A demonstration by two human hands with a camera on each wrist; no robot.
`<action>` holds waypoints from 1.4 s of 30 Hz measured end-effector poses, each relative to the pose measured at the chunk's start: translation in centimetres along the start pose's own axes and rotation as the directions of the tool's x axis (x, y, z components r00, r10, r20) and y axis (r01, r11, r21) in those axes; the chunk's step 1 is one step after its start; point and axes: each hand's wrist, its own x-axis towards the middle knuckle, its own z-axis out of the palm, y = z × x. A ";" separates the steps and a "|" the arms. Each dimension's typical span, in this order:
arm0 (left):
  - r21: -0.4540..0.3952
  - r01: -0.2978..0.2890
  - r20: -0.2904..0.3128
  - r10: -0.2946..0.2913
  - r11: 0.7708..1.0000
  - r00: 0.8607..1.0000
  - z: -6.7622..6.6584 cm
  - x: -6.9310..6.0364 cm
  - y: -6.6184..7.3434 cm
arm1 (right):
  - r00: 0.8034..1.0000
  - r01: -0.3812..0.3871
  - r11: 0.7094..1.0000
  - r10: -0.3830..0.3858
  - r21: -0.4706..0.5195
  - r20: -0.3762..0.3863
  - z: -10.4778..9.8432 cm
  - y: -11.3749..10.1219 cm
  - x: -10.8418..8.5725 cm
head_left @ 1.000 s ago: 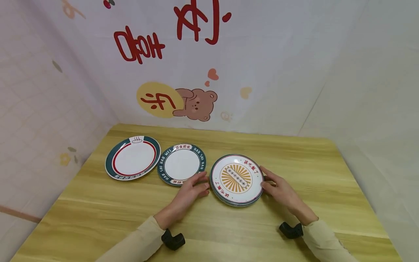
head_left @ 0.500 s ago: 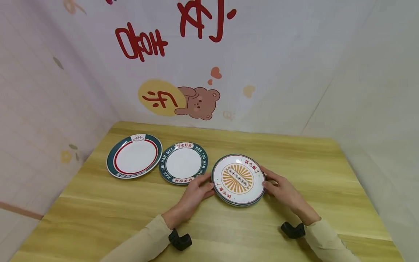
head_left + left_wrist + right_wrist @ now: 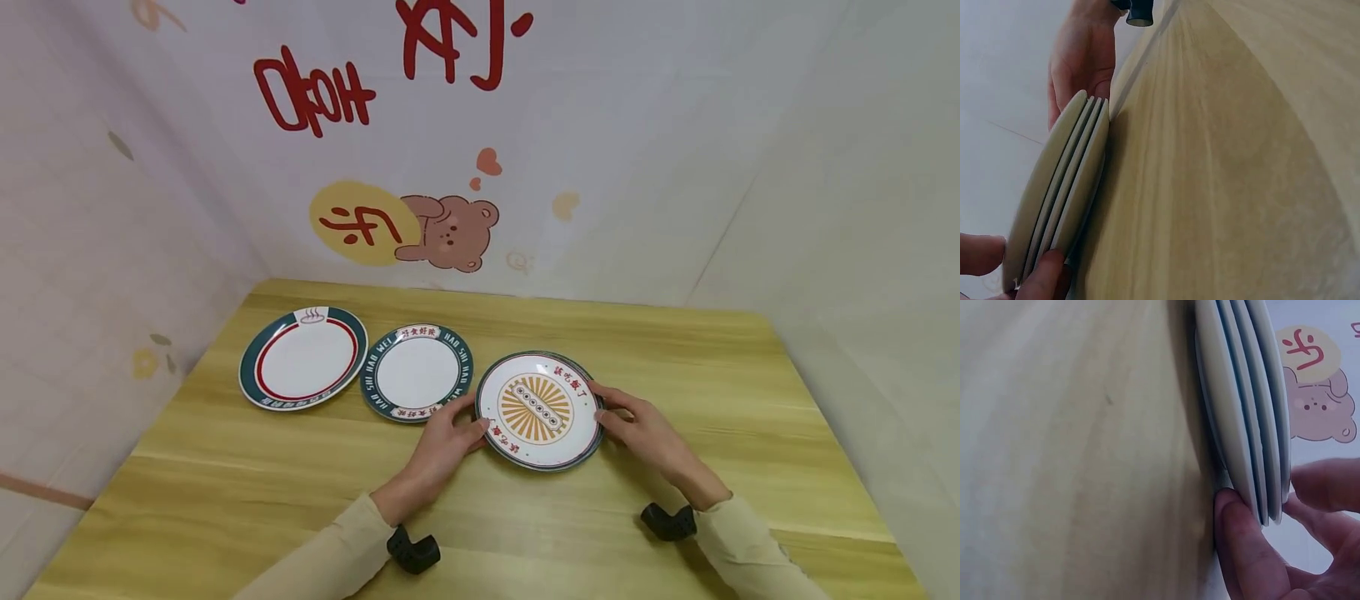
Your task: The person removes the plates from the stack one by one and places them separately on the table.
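Plate stack (image 3: 1054, 194): several nested, lower half of the head view, right of centre.
Top plate (image 3: 536, 408): white, face up; orange sunburst, red characters, dark rim.

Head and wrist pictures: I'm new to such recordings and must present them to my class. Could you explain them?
There is no machine here: a person works with two bare hands. The wide picture comes from a camera worn on the head, looking forward and down. The close ones come from a camera on each wrist, so they show the plate stack edge-on.

On the table, toward the left, lie two green-rimmed plates side by side: the red-ringed plate and the lettered plate. To their right, the left hand and right hand hold the stack at opposite edges, between thumb and fingers. Its top plate carries an orange sunburst design.
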 end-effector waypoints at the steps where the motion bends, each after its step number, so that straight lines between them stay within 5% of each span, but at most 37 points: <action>1: 0.015 0.001 -0.010 -0.001 1.000 1.000 0.0 0.0 0.0 | 1.000 0.005 1.000 -0.005 0.011 0.003 0.0 0.0 0.0; 6: 0.138 -0.041 -0.036 0.046 0.990 0.998 0.0 -0.1 0.1 | 0.998 0.052 0.999 -0.052 0.014 0.020 -0.1 0.2 0.0; 10: 0.338 -0.121 -0.055 0.148 0.933 0.988 0.1 -0.5 0.3 | 0.997 0.073 0.996 -0.072 -0.049 0.018 -0.2 0.3 0.3; 13: 0.383 -0.145 -0.056 0.180 0.912 0.982 0.1 -0.7 0.3 | 0.998 0.062 0.995 -0.061 -0.074 0.008 -0.2 0.4 0.5; 23: 0.115 -0.115 -0.047 0.121 0.987 0.992 -0.5 -0.9 0.6 | 1.000 0.021 0.999 -0.021 -0.029 -0.003 0.0 0.3 0.6; 35: -0.013 -0.031 -0.028 0.030 0.999 0.999 -1.7 -1.6 1.2 | 1.000 -0.016 1.000 0.016 0.001 0.009 0.0 0.1 0.2; 42: -0.012 0.014 -0.048 -0.014 1.000 0.999 -2.7 -2.2 2.1 | 1.000 -0.022 1.000 0.022 -0.008 0.003 0.0 0.1 0.1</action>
